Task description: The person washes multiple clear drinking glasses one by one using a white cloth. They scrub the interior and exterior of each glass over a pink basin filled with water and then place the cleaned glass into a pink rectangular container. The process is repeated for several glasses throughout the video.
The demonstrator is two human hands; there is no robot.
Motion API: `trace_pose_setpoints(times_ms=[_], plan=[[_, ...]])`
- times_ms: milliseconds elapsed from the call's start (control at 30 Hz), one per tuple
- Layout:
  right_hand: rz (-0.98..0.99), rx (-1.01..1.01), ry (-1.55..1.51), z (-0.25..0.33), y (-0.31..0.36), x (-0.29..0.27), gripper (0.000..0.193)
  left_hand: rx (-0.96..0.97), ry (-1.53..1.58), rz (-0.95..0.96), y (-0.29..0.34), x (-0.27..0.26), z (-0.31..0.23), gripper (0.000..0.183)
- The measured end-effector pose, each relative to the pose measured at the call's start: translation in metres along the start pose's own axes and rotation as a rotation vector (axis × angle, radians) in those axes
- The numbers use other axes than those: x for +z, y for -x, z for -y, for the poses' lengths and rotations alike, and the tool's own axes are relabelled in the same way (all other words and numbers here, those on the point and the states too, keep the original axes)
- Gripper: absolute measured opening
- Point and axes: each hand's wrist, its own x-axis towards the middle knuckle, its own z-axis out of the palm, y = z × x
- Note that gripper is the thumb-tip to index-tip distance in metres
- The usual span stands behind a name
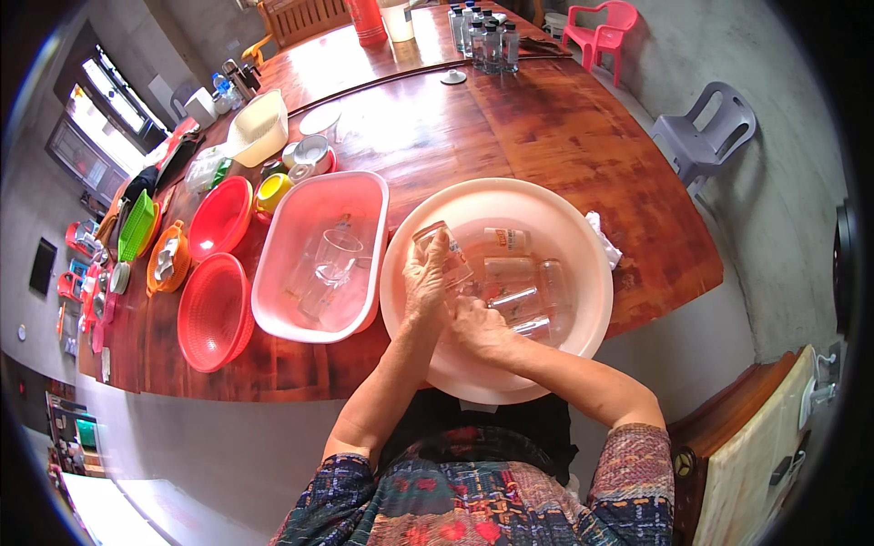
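Note:
A clear drinking glass with printed marks is tilted over the large pale pink basin. My left hand is closed around it, thumb along its side. Close against the glass's lower end, my right hand is curled; what its fingers hold is hidden. Several more glasses lie on their sides in the basin, beyond and to the right of my hands. To the left, a pink rectangular tub with a white rim contains several clear glasses.
Left of the tub are red plastic baskets, an orange basket and a yellow cup. A cream basket stands farther back on the wooden table. Several bottles stand at the far end. A white cloth touches the basin's right side.

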Motion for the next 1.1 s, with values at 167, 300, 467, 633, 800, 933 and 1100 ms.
trace_pose_setpoints(times_ms=[167, 300, 467, 633, 800, 933, 1100], plan=[[0.403, -0.175, -0.234, 0.0, 0.012, -0.038, 0.031, -0.094, -0.064, -0.058, 0.0, -0.003, -0.002, 0.04], [0.166, -0.098, -0.678, -0.005, 0.042, -0.115, 0.025, -0.18, 0.026, -0.031, 0.003, 0.002, -0.005, 0.043], [-0.645, -0.23, -0.532, 0.02, 0.018, -0.129, 0.019, -0.226, 0.322, 0.283, 0.003, -0.003, 0.01, 0.048], [-0.794, -0.089, -0.01, 0.016, -0.02, -0.105, 0.022, -0.36, 0.198, 0.199, 0.021, 0.008, -0.008, 0.063], [-0.72, 0.046, -0.48, -0.026, -0.04, -0.114, 0.02, -0.326, 0.004, 0.286, 0.022, 0.008, -0.023, 0.045], [-0.508, -0.055, -0.641, -0.044, -0.025, -0.081, 0.018, 0.006, 0.121, 0.24, 0.015, 0.01, -0.005, 0.05], [-0.267, -0.028, -0.245, -0.022, -0.015, -0.066, 0.012, 0.218, -0.098, 0.128, 0.009, 0.003, -0.01, 0.06]])
